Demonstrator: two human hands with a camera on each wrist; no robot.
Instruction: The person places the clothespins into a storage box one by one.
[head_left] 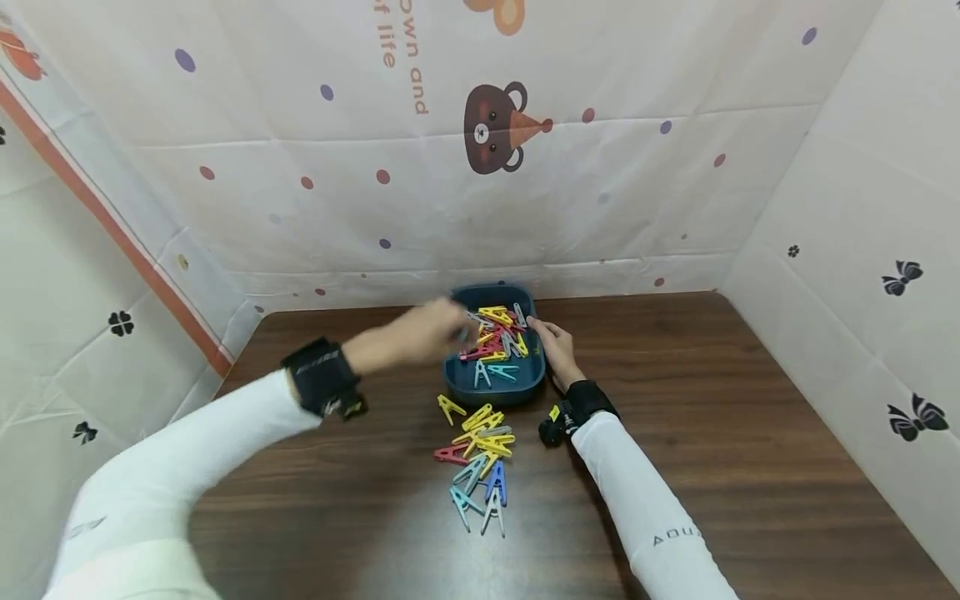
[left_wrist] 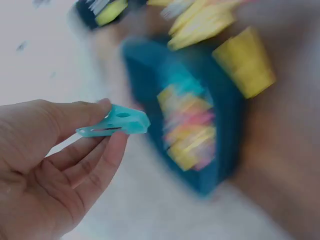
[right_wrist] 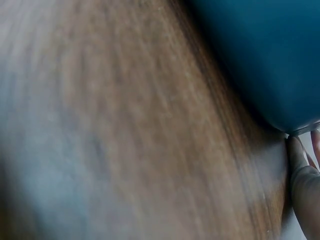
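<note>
A printed cloth backdrop (head_left: 480, 167) walls in the far side and both flanks of the scene; it carries a bear face, coloured dots and sideways lettering of which only "own and" and "life" can be read. Below it lies the dark wooden desk (head_left: 712, 433). At the far middle of the desk sits a blue tray (head_left: 495, 392) holding a jumble of yellow, red, grey and teal clothespins. Just near of the tray a loose pile of clothespins (head_left: 480, 458) is spread on the wood.

The left hand (head_left: 427, 333), blurred in the head view, hovers over the tray's far left corner; the wrist view shows it pinching a teal clothespin (left_wrist: 117, 122) between thumb and fingers. The right hand (head_left: 551, 346) rests against the tray's right rim, fingers curled on the edge, steadying it.

The white right sleeve (head_left: 660, 517) bears letters reading "AOU", the rest hidden.

Risks, as I judge them: the pinch sits near the pin's tail, so a quick swing could flick it loose onto the desk. The left forearm passes low over the tray, and could nudge it or scatter the pile.
</note>
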